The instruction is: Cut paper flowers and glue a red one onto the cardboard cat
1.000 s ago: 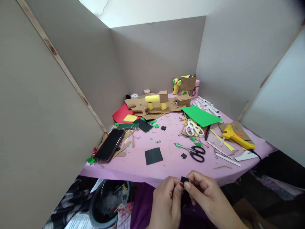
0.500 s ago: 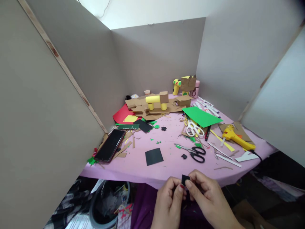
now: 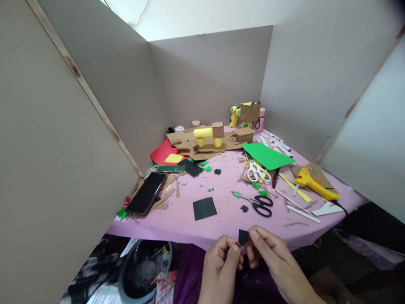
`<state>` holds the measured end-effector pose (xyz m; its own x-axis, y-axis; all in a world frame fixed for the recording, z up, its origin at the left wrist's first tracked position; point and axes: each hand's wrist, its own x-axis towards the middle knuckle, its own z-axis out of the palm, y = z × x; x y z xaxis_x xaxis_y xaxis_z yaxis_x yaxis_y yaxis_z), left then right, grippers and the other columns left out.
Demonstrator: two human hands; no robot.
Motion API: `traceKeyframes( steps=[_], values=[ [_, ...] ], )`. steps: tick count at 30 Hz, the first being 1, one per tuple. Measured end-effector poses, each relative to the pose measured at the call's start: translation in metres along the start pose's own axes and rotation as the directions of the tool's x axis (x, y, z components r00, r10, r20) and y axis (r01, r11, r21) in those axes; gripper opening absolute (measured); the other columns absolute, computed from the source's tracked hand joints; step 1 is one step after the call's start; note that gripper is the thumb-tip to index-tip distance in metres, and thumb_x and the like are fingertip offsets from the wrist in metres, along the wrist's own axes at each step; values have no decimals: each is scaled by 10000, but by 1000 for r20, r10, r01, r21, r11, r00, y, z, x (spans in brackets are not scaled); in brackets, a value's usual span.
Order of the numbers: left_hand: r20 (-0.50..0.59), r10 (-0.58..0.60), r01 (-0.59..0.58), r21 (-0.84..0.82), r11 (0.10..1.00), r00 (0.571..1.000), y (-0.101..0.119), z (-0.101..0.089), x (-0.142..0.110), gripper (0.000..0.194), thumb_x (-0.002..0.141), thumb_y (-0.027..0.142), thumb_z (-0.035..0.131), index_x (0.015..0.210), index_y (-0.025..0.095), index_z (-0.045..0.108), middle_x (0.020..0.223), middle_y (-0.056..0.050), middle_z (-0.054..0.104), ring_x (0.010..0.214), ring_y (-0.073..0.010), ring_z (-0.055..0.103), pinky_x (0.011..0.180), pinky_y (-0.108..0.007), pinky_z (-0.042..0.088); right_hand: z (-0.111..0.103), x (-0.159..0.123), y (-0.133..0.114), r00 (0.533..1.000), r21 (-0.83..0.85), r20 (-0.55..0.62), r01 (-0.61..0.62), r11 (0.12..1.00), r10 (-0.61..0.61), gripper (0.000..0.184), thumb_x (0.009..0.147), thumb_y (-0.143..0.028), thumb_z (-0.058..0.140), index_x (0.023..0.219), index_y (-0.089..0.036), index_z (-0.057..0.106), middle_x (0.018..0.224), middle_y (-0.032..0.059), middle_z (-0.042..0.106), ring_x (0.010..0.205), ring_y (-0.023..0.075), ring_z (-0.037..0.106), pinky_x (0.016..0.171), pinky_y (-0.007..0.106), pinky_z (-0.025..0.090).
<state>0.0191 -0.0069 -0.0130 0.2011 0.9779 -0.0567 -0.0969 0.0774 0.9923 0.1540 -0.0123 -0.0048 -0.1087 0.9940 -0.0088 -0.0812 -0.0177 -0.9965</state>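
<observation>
A small piece of black paper (image 3: 243, 237) is pinched just past the table's front edge, above my lap. My left hand (image 3: 221, 262) is closed at its lower left corner, thumb against forefinger. My right hand (image 3: 271, 252) grips the right edge between thumb and fingers. Beyond my hands, a larger black paper square (image 3: 205, 209) lies flat on the pink cloth (image 3: 177, 223). Black-handled scissors (image 3: 261, 206) rest to the right, beside a small black scrap (image 3: 244, 208). Farther back is a black flower-shaped cutout (image 3: 217, 171).
A phone (image 3: 147, 193) lies at the left; a yellow glue gun (image 3: 314, 183) at the right. White scissors (image 3: 257, 171) touch a green sheet (image 3: 268, 155). A yellow tube figure with a cardboard head (image 3: 217, 130) stands on cardboard. A bin (image 3: 122, 270) is below left.
The black paper piece has turned between my fingers and shows more of its surface. My right thumb has shifted to its right edge, and my left thumb has moved slightly left.
</observation>
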Motion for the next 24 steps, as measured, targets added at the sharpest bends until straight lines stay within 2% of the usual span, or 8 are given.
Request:
traceKeyframes(
  steps=[3, 6, 11, 16, 20, 22, 23, 24],
  values=[
    [21, -80, 82, -136, 987, 997, 1, 2, 1, 383, 749, 519, 601, 624, 168, 511, 525, 33, 478, 483, -103, 417, 502, -214, 323, 0, -2, -3, 999, -16, 39, 21, 1000, -20, 294, 898, -426, 478, 718, -194, 496, 597, -42, 500, 574, 127, 485, 565, 237, 402],
    [42, -134, 139, -174, 975, 990, 4, 3, 1, 393, 714, 520, 643, 621, 161, 517, 534, 28, 504, 478, -95, 428, 516, -213, 335, 1, -3, -8, 999, -58, 28, 22, 998, -21, 297, 870, -415, 528, 678, -193, 476, 563, -54, 478, 542, 116, 461, 531, 227, 377],
    [48, -73, 79, -132, 988, 996, 9, 3, -1, 334, 745, 469, 634, 681, 146, 575, 613, -7, 582, 558, -121, 499, 569, -226, 375, 1, -2, -11, 1000, -9, 7, 3, 1000, -3, 287, 862, -401, 527, 668, -201, 456, 562, -56, 474, 525, 114, 458, 519, 225, 370],
    [-29, -91, 89, -52, 995, 995, 8, 0, 0, 271, 703, 386, 689, 646, 143, 583, 555, 20, 549, 537, -116, 477, 560, -224, 359, 3, -5, -7, 998, -165, -34, 45, 985, -51, 279, 864, -376, 502, 652, -202, 451, 549, -64, 421, 524, 117, 416, 517, 232, 353],
    [-61, -105, 98, -108, 989, 993, 4, -1, 1, 303, 646, 409, 721, 587, 147, 582, 512, 22, 552, 506, -111, 476, 545, -222, 359, 1, -3, -10, 997, -266, 4, 78, 961, -80, 284, 874, -387, 472, 659, -203, 458, 548, -60, 424, 519, 123, 448, 508, 229, 377],
    [-87, -129, 113, -170, 979, 988, 5, -2, 2, 309, 616, 416, 738, 583, 147, 589, 516, 18, 567, 492, -102, 473, 533, -217, 361, -9, 5, -13, 991, -407, 21, 132, 904, -135, 301, 902, -395, 421, 684, -200, 492, 558, -43, 480, 539, 139, 504, 526, 232, 415],
    [-106, -143, 119, -205, 972, 984, 6, -1, 2, 307, 602, 412, 747, 589, 145, 597, 525, 15, 576, 488, -98, 475, 529, -214, 363, -16, 11, -13, 983, -520, 6, 158, 839, -181, 310, 918, -387, 390, 710, -197, 518, 587, -25, 530, 569, 150, 540, 551, 237, 438],
    [-129, -152, 118, -240, 964, 980, 8, -1, 2, 303, 590, 405, 755, 592, 144, 600, 533, 12, 584, 485, -94, 478, 524, -211, 366, -25, 19, -14, 970, -657, -24, 167, 735, -241, 292, 929, -364, 369, 778, -192, 551, 647, 0, 587, 617, 165, 576, 584, 245, 456]
  ],
)
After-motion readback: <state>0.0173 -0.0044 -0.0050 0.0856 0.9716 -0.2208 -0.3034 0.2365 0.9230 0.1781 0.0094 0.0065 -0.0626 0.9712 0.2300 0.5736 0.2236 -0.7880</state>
